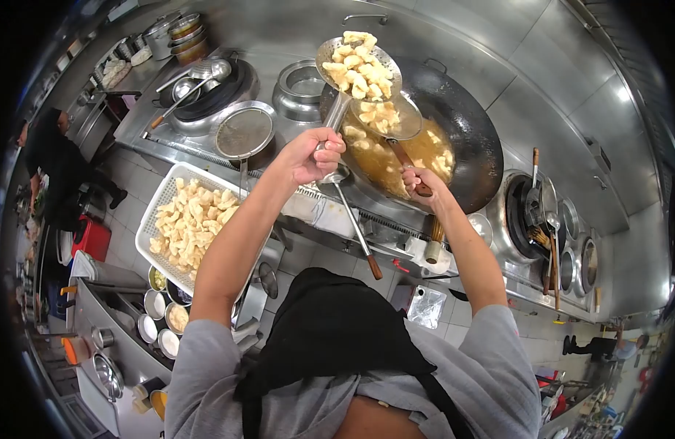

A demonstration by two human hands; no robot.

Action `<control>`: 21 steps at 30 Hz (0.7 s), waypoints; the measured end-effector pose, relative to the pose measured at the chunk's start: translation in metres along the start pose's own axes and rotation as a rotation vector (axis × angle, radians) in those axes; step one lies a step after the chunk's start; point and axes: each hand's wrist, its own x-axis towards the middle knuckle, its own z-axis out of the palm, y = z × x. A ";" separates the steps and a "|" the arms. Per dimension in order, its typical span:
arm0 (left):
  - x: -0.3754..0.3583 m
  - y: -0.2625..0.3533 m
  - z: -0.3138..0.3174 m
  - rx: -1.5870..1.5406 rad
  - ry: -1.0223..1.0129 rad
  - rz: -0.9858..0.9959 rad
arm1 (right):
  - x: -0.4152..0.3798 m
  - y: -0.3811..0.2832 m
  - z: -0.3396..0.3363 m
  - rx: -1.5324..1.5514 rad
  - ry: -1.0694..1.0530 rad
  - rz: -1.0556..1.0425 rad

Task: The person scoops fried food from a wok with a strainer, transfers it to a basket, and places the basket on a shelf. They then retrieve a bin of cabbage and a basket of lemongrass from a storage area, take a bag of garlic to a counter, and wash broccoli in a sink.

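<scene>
Your left hand (313, 155) has its fingers (330, 146) wrapped tight round the handle of the perforated skimmer (358, 66), which is raised above the wok (469, 139) and heaped with pale fried pieces (361, 67). Your right hand (423, 180) grips the wooden handle of a ladle (387, 117) held just beneath the skimmer, over the golden oil. You have one skimmer, one ladle and one wok in use; a single white basket (156, 212) of more fried pieces sits lower left. The steel tabletop carries several burners in a commercial kitchen, with another person (56, 164) standing far left.
</scene>
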 end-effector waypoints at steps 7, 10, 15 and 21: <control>-0.001 0.007 -0.016 0.058 0.053 0.046 | -0.032 0.018 0.029 0.161 -0.125 -0.049; 0.012 0.008 -0.020 0.119 0.157 0.055 | -0.058 0.024 0.038 0.109 -0.057 -0.059; 0.065 -0.009 -0.026 0.823 0.347 0.146 | -0.082 0.025 0.068 0.034 0.048 -0.102; 0.133 -0.068 -0.024 1.693 0.835 0.226 | -0.076 0.004 0.092 -0.186 0.132 -0.253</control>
